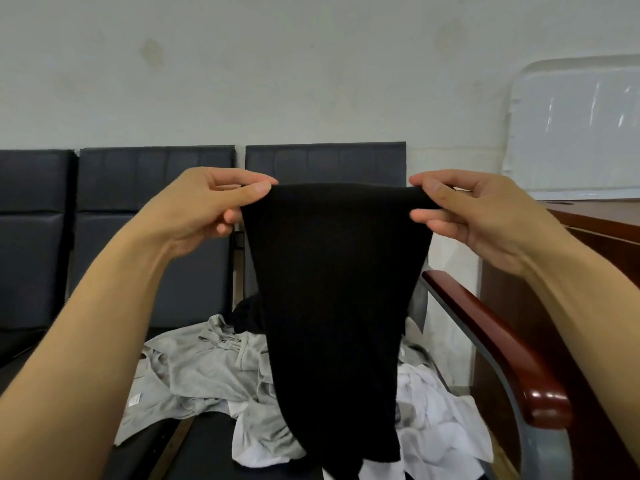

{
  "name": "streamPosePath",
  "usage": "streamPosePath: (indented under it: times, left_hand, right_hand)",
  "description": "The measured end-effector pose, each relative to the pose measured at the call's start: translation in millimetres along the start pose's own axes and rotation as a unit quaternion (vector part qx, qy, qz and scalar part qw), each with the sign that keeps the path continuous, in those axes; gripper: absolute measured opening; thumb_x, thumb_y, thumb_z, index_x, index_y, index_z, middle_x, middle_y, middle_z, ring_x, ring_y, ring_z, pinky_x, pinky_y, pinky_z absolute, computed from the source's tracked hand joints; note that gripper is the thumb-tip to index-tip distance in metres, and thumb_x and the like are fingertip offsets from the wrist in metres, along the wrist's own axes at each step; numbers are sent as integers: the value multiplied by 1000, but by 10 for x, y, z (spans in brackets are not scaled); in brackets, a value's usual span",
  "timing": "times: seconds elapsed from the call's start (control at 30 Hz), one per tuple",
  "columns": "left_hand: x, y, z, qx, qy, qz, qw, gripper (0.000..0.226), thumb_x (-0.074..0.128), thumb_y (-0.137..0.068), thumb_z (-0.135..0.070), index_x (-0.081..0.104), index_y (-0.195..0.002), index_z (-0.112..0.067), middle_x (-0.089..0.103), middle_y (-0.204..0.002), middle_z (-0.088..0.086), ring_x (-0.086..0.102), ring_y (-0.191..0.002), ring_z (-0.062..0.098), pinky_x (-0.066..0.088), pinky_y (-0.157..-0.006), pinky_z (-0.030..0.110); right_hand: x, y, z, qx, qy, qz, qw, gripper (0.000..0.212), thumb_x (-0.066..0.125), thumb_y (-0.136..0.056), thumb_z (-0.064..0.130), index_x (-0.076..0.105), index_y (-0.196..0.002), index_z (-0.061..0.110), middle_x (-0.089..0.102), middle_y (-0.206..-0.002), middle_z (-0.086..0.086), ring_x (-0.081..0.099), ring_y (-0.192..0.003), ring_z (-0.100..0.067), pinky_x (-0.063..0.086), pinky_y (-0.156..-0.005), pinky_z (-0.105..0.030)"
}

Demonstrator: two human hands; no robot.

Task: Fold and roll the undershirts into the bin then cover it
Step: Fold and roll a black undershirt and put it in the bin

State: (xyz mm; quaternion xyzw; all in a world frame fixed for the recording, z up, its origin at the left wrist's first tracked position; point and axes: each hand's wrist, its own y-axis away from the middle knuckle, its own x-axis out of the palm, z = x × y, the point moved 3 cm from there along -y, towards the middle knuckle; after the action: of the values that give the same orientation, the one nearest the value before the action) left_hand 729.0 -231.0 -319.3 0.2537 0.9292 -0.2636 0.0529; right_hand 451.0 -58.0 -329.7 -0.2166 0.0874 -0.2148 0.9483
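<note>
A black undershirt hangs in the air in front of me, folded lengthwise into a narrow strip. My left hand pinches its top left corner and my right hand pinches its top right corner. Below it, on the dark seat, lies a heap of loose undershirts: a grey one at the left, a white one at the right, and another black one behind. A clear plastic bin lid leans against the wall at the upper right. The bin itself is out of view.
A row of dark padded bench seats runs along the pale wall. A red-brown wooden armrest curves along the right of the seat. Beyond the armrest stands a brown wooden desk.
</note>
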Motion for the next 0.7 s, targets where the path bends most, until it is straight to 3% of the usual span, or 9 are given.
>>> streamPosePath:
  times: [0.1, 0.2, 0.3, 0.37, 0.47, 0.57, 0.63, 0.7]
  left_hand:
    - [-69, 43, -45, 25, -124, 41, 991, 21, 78, -87, -24, 80, -108, -26, 65, -69, -4, 45, -52, 6, 43, -49, 15]
    - [-109, 67, -51, 20, -269, 77, 960, 10, 77, -91, -27, 80, -99, -31, 57, -60, -1, 49, -51, 6, 46, -51, 18]
    - [-161, 53, -79, 16, -262, 66, 963, 7, 72, -94, -34, 77, -93, -29, 60, -64, -5, 51, -52, 7, 46, -50, 16]
    - [-183, 43, -78, 0, -253, 58, 966, 14, 69, -94, -41, 75, -96, -28, 68, -76, 3, 56, -54, 8, 48, -51, 17]
    - [-173, 36, -67, 4, -233, 59, 971, 20, 75, -87, -43, 77, -100, -28, 68, -81, 16, 53, -54, 8, 49, -51, 18]
    - [-204, 17, 5, 4, -201, 67, 977, 33, 79, -75, -44, 79, -103, -26, 68, -74, -2, 50, -53, 8, 47, -49, 16]
    - [-208, -27, 106, 6, -202, 81, 976, 30, 78, -76, -46, 80, -100, -28, 63, -73, 0, 47, -55, 9, 47, -49, 18]
    - [-183, -108, 237, -11, -192, 102, 976, 20, 73, -86, -42, 81, -94, -26, 55, -71, 1, 43, -56, 9, 44, -49, 18]
  right_hand:
    - [-14, 25, 30, -13, 0, 60, 998, 32, 70, -88, 8, 72, -120, 10, 78, -98, -14, 77, -102, -25, 60, -85, -21]
    - [-15, 73, 98, -33, 121, 70, 990, 32, 72, -92, 3, 72, -121, 16, 78, -97, -17, 78, -99, -22, 59, -88, -23]
    - [0, 102, 146, -58, 218, 48, 973, 25, 72, -94, 7, 74, -116, 20, 81, -88, -5, 79, -88, -14, 58, -83, -16]
    - [28, 113, 161, -59, 237, 40, 969, 20, 72, -95, 12, 76, -112, 21, 81, -85, -2, 79, -84, -12, 57, -79, -12]
    - [76, 127, 140, -31, 272, 68, 959, 21, 75, -93, 20, 75, -113, 27, 80, -83, 0, 79, -84, -11, 57, -90, -16]
    - [87, 108, 75, -9, 348, 99, 932, 30, 78, -90, 27, 71, -117, 36, 80, -82, 8, 76, -86, -1, 47, -102, -22]
    - [98, 50, 1, -7, 383, 92, 919, 24, 77, -92, 28, 70, -113, 37, 79, -77, 11, 74, -80, 4, 44, -92, -12]
    - [123, -82, -97, -11, 362, 59, 930, 14, 74, -95, 28, 70, -107, 33, 78, -71, 8, 75, -71, 0, 45, -71, -2]
